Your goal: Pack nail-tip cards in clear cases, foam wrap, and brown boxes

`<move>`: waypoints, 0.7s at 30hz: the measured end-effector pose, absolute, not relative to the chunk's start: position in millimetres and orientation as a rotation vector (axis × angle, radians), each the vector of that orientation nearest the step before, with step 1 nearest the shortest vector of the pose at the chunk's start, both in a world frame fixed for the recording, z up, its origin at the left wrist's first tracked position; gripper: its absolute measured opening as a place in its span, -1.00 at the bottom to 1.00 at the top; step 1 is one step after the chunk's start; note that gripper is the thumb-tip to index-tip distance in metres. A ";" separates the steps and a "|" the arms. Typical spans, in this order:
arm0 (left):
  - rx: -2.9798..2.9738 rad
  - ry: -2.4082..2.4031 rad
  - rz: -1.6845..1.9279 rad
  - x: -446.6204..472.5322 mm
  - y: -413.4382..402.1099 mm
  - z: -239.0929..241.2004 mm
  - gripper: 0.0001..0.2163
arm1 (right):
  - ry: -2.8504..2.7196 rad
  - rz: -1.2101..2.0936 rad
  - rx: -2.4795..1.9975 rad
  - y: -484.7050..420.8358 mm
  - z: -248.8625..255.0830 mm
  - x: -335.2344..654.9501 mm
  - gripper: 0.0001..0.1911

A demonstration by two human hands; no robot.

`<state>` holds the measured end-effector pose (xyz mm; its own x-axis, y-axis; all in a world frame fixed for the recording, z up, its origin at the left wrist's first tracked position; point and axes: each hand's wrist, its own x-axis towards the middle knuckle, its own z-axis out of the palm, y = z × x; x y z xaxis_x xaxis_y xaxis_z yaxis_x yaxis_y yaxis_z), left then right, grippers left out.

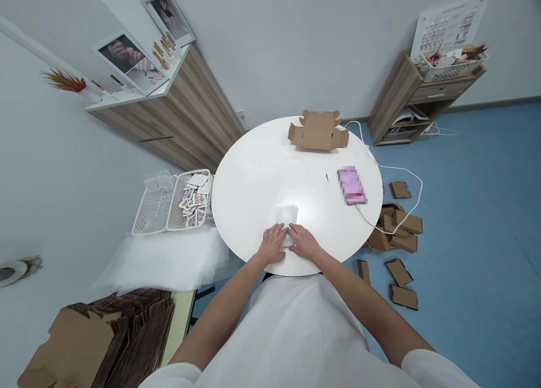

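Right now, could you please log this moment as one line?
left hand: on wrap | right hand: on wrap | box: open, beyond wrap | phone: right of wrap

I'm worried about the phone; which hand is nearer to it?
Right. The right hand, on the white packet, is below-left of the phone in view; the left hand is farther left.

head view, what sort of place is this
Probably a small packing room, judging by the stacked flat cardboard, the small brown boxes on the blue floor, and the open carton on the white table.
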<state>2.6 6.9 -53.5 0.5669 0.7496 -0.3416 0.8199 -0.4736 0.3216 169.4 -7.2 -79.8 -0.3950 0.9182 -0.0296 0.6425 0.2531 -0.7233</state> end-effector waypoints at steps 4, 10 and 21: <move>2.276 1.240 -0.056 2.7 6.2 -51.4 -0.32 | -2.127 1.006 -1.375 -9.9 -71.4 171.8 -0.50; 1.885 1.225 0.083 -5.5 -2.1 -44.5 -0.63 | -1.975 1.204 -1.525 -26.8 -61.6 177.0 -0.76; 1.320 1.704 0.366 3.9 14.5 -70.3 -0.59 | -1.536 1.148 -1.945 7.2 -73.3 151.7 -0.64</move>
